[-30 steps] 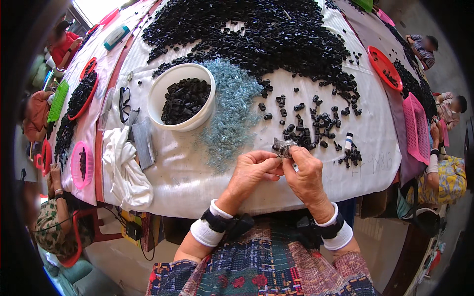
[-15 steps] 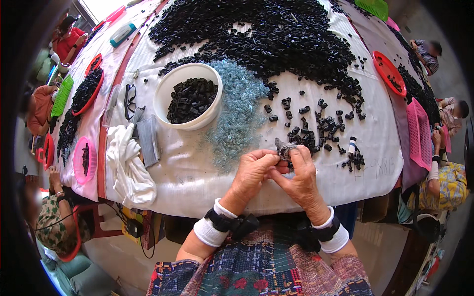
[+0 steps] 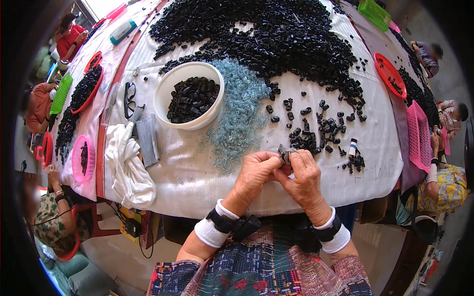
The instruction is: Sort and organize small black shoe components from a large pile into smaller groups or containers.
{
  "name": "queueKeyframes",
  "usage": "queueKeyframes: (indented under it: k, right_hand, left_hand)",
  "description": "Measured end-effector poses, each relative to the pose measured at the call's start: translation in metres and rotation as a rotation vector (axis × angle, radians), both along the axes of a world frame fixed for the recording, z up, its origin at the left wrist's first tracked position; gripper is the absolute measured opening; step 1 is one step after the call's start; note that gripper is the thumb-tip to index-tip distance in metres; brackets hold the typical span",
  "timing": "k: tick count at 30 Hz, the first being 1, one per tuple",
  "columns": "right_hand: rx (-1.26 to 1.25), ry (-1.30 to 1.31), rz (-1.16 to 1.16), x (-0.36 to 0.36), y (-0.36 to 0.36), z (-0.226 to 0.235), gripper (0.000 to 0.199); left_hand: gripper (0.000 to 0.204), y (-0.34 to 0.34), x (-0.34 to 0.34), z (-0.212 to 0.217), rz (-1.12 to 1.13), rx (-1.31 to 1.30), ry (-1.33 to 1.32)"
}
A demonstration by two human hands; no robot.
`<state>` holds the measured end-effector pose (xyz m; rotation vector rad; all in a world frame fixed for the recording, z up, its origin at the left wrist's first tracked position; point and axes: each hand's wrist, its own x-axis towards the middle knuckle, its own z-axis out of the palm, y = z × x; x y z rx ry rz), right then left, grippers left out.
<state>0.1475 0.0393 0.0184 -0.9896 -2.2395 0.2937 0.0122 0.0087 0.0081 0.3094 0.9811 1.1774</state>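
Just above the near table edge, my left hand (image 3: 254, 172) and my right hand (image 3: 303, 178) meet with fingers pinched together. Between their fingertips shows a small grey and black piece (image 3: 285, 154); the fingers cover most of it, so its kind is unclear. Loose small black plastic parts (image 3: 305, 140) lie just beyond my right hand. Ahead of my left hand spreads a heap of tiny pale-blue coils or rings (image 3: 236, 106). A white tub (image 3: 211, 120) left of that heap contains many black plastic parts (image 3: 192, 101).
A large pile of black parts (image 3: 261, 34) covers the far table. A small white-and-dark cylinder (image 3: 353, 147) stands at right. Eyeglasses (image 3: 129, 100), a white cloth (image 3: 123, 163) and a grey cloth (image 3: 147, 140) lie at left. Coloured baskets (image 3: 418, 135) and other people flank the table.
Both hands stay together at nearly the same spot, with the fingers shifted slightly around the small piece. The right hand's fingers have closed in a little. The tub and heaps stay put.
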Motion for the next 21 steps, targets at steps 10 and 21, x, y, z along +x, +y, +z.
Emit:
queueKeyframes:
  k: [10, 21]
  right_hand:
    - [-0.024, -0.037, -0.005, -0.003, -0.002, 0.005, 0.028]
    - [-0.028, -0.020, 0.031, 0.001, 0.002, 0.001, 0.027]
  left_hand:
    - [0.009, 0.000, -0.002, -0.011, -0.049, 0.049, 0.012]
    - [0.011, -0.003, 0.002, -0.008, -0.029, 0.037, 0.068]
